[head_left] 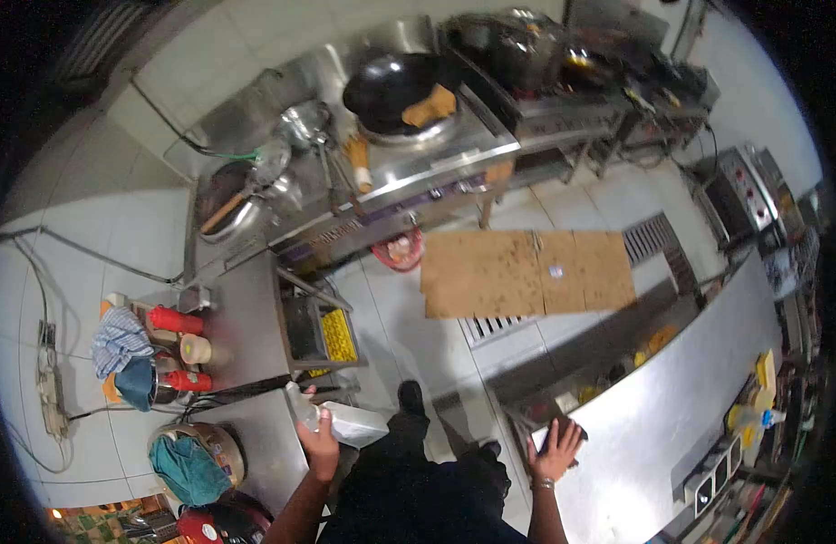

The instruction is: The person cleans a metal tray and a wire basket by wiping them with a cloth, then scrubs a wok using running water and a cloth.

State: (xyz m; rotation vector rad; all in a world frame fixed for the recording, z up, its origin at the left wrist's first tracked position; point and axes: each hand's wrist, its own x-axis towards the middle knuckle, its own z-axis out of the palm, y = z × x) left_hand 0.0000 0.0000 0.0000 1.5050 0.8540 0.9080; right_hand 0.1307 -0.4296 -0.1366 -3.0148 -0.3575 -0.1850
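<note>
My left hand [320, 446] is closed on a white box-like container [359, 424] beside the left steel counter. A pale, translucent piece [301, 404] shows by its fingertips; I cannot make out whether it belongs to the container. My right hand [555, 453] rests at the near corner of the right steel counter [635, 435], its fingers over a dark flat object [576, 437]. Most of that object is hidden under the hand, so its kind does not show.
Ahead, a black wok [391, 91] sits on the stove. Flattened cardboard [490, 272] covers part of the floor, near drain grates [649, 238] and a red basket [398, 263]. Red bottles [175, 319] and a teal cloth [189, 470] are on the left.
</note>
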